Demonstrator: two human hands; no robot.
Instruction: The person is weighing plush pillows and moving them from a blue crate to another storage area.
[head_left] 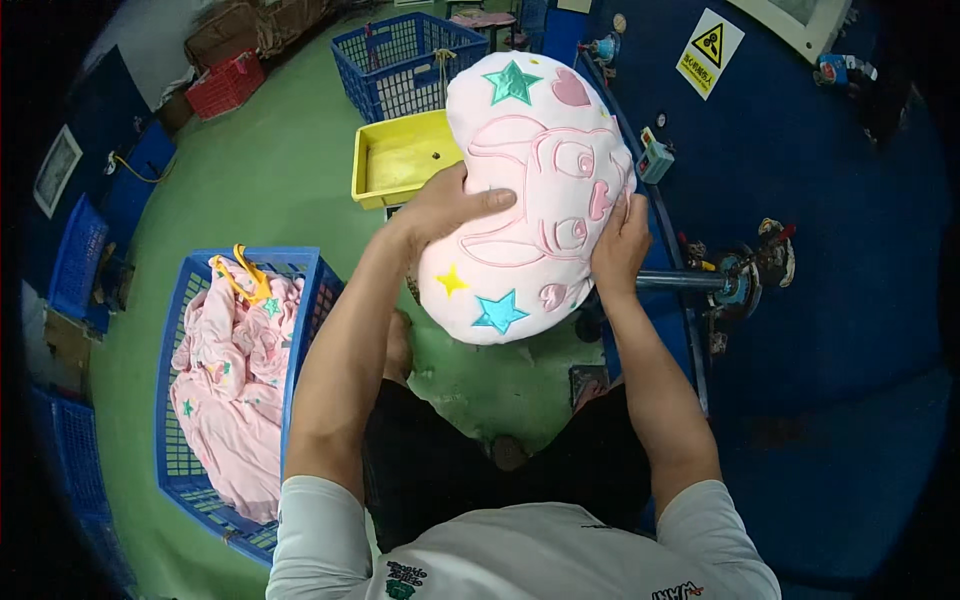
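Observation:
Between my two hands is a plump pink cushion [530, 205], stitched with an animal face turned sideways, with shiny stars and hearts around it. My left hand [450, 208] grips its left side, the thumb laid across the front and the other fingers hidden behind. At the right edge, my right hand [622, 243] holds the cushion near the pink nose, its fingers partly behind the fabric. The cushion is held up above my lap, in front of a metal pipe [675, 281] that juts from the blue machine [820, 350].
A blue basket [318, 290] of limp pink covers [235, 400] stands at my left. Beyond the cushion are a yellow tray [395, 160] and a larger blue basket [400, 75]. A red crate [226, 85] sits far left on the green floor [260, 180]. The machine carries a yellow warning sign [710, 53].

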